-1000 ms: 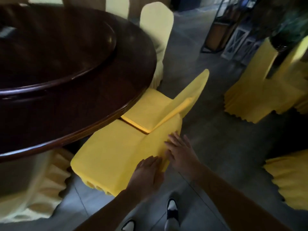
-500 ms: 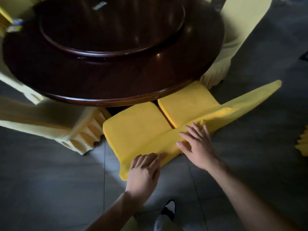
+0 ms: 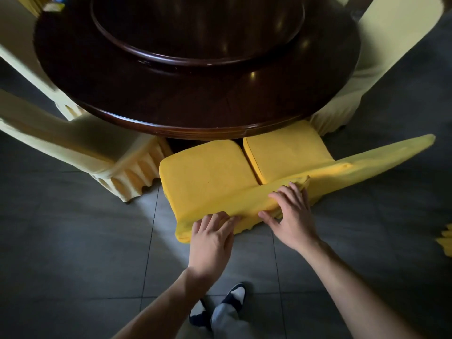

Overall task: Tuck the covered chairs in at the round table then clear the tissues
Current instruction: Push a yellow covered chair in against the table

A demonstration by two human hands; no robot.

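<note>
A dark round wooden table (image 3: 195, 111) with a raised turntable fills the top of the view. Two bright yellow covered chairs stand side by side at its near edge, their seats partly under the rim. The left chair (image 3: 208, 167) has its backrest toward me. My left hand (image 3: 211, 238) curls its fingers over the top of that backrest. My right hand (image 3: 291, 216) grips the same backrest further right, where it meets the right chair (image 3: 288, 150), whose backrest stretches off to the right. A small box (image 3: 52, 6) sits at the table's far left edge, blurred.
A pale yellow covered chair (image 3: 73, 143) stands close on the left, its pleated skirt next to the left yellow chair. Another pale chair (image 3: 391, 45) is at the upper right. A bit of yellow fabric (image 3: 446, 241) shows at the right edge. Grey floor tiles (image 3: 73, 253) lie around my feet.
My view has swung round behind the chairs and over the table. Both hands have stayed on the backrest, and the yellow seats now sit further under the table's rim.
</note>
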